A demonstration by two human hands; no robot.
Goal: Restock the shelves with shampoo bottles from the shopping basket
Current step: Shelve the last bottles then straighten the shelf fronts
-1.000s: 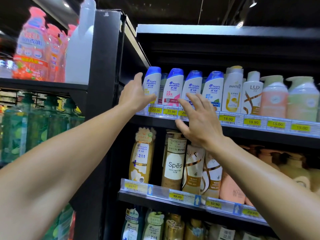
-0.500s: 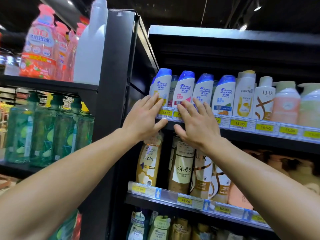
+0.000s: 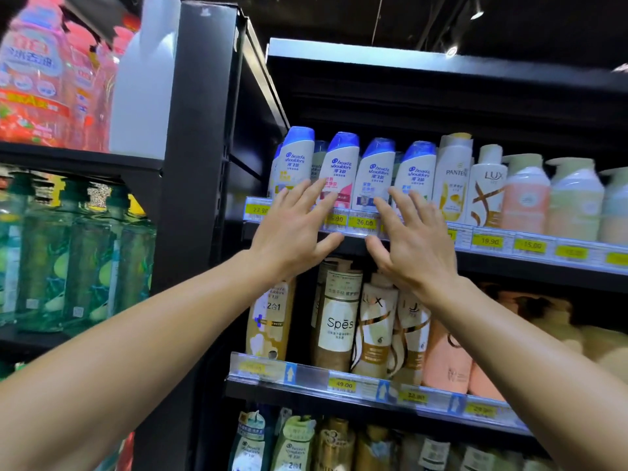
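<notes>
I had both bare arms stretched up and forward, backs of the hands toward me. My left hand point(image 3: 292, 229) was flat, fingers spread, thumb out to the right. My right hand point(image 3: 413, 237) mirrored it, empty, thumbs nearly meeting.

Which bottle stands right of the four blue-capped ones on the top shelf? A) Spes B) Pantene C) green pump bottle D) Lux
B: the Pantene bottle stands directly right of the last blue-capped bottle; the Lux bottle comes after it.
</notes>
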